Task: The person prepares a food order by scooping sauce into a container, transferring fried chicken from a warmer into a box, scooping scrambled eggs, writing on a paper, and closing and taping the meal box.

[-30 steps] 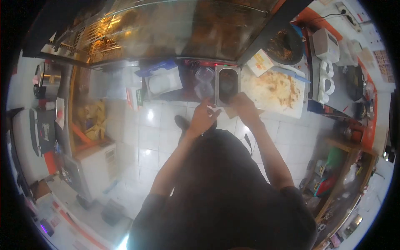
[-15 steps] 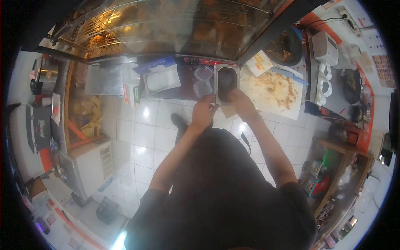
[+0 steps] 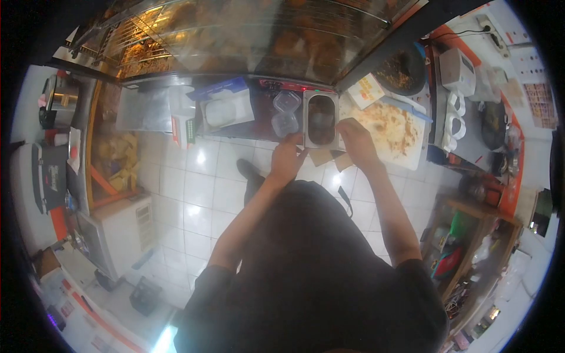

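A rectangular metal container (image 3: pixel 321 94) with dark contents stands at the counter edge. My left hand (image 3: pixel 286 159) is at its lower left corner, fingers closed, and what they pinch is too small to name. At the right rim is my right hand (image 3: pixel 355 140), its fingers bent together; anything between them is hidden. Clear plastic cups (image 3: pixel 286 124) lie just left of the container. On the right is a white board (image 3: pixel 406 138) with brown crumbs, and a paper packet (image 3: pixel 366 91) lies at its upper left corner. Brown cardboard (image 3: pixel 321 157) shows below the container.
A glass display case (image 3: pixel 235 44) spans the top. A blue-handled knife (image 3: pixel 415 112) lies on the board, near a dark round pan (image 3: pixel 402 70). Left on the counter are a white tray (image 3: pixel 220 112) and a box (image 3: pixel 183 129). Wooden shelves (image 3: pixel 471 250) stand at right.
My right hand has moved from over the container's opening to its right rim. My left hand stays near the lower left corner. The view has shifted slightly.
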`<state>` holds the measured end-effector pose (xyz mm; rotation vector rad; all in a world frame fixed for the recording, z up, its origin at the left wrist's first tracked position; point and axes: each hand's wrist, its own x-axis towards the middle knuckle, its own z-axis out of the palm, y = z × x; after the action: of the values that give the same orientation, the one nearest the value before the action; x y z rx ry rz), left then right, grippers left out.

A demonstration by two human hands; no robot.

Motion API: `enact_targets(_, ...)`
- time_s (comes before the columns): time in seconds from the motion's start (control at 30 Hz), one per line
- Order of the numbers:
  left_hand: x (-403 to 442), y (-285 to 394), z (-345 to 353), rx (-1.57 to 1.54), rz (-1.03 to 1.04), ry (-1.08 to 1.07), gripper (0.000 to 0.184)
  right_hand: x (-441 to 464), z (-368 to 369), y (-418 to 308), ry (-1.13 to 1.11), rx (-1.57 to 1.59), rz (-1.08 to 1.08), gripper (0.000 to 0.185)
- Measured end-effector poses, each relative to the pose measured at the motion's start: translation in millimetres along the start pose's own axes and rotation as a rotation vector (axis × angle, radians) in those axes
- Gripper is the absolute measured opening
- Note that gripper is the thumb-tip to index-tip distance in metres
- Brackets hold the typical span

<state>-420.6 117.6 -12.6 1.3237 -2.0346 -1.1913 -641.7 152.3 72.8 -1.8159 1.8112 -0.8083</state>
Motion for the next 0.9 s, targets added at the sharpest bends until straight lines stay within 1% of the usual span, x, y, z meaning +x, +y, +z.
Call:
enact_targets(0.03, 0.4, -2.0, 1.1, 0.009, 0.010, 0.004, 0.044, 1.7, 0.9, 0.1, -0.003, -0.002, -0.002, 0.016)
enact_targets(0.1, -0.2, -3.5, 2.2, 0.017, 0.017, 0.011, 0.045, 5.1, 7.3, 3.3, 0.100, 0.015, -0.113, 0.017)
enact_targets(0.13, -0.2, -1.4, 1.2, 0.015, 0.018, 0.014, 0.048, 6.6, 12.7, 11.8, 0.098, 0.014, -0.113, 0.017)
enact_targets(0.17, -0.5, 0.7, 0.3, 0.013, 0.018, 0.016, 0.050, 8.0, 20.2, 23.9, 0.048, -0.009, -0.116, 0.017)
enact_targets(0.2, -0.8, 1.3, 0.1, 0.012, 0.018, 0.015, 0.050, 10.0, 21.6, 24.4, -0.001, -0.033, -0.118, 0.017)
enact_targets(0.23, -0.5, 1.5, -0.5, 0.046, 0.024, 0.005, 0.055, 9.1, 23.1, 23.8, -0.001, -0.033, -0.117, 0.017)
enact_targets(0.27, -0.2, 1.5, -1.3, 0.081, 0.031, -0.004, 0.060, 7.7, 26.3, 22.2, -0.060, 0.023, -0.033, 0.017)
enact_targets(0.3, -0.4, 3.6, -2.8, 0.081, 0.030, -0.004, 0.060, 6.8, 26.5, 17.5, -0.120, 0.078, 0.051, 0.017)
enact_targets(0.37, -0.8, 8.4, -4.7, 0.072, 0.018, 0.002, 0.068, 4.4, 22.6, 10.7, -0.157, 0.066, 0.065, 0.018)
enact_targets(0.4, -1.0, 10.1, -5.2, 0.070, 0.017, 0.003, 0.068, 2.9, 20.8, 7.9, -0.192, 0.054, 0.080, 0.018)
enact_targets(0.47, -0.9, 13.3, -5.4, 0.076, 0.016, 0.039, 0.073, -0.2, 17.7, 4.6, -0.195, 0.062, 0.083, 0.018)
enact_targets(0.53, 0.0, 13.7, -6.1, 0.086, 0.014, 0.034, 0.074, -4.8, 17.3, 5.1, -0.196, 0.070, 0.086, 0.017)
enact_targets(0.6, 1.0, 10.6, -4.1, 0.102, 0.017, 0.032, 0.075, -9.4, 22.3, 12.4, -0.126, 0.124, 0.122, 0.015)
enact_targets(0.67, -0.6, -0.1, 3.4, 0.149, 0.088, 0.071, 0.076, -9.9, 26.1, 20.3, -0.095, 0.154, 0.124, 0.015)
enact_targets(0.7, -0.3, 2.5, 2.0, 0.152, 0.092, 0.071, 0.076, -8.1, 23.9, 16.2, -0.069, 0.180, 0.133, 0.014)
enact_targets(0.8, -0.3, 7.4, 0.5, 0.143, 0.077, 0.053, 0.076, -6.6, 15.4, 2.7, 0.005, 0.154, 0.169, 0.014)
enact_targets(0.9, 0.4, 9.3, -0.2, 0.196, 0.048, 0.041, 0.076, -15.5, 37.4, 15.8, 0.035, 0.175, 0.140, 0.014)
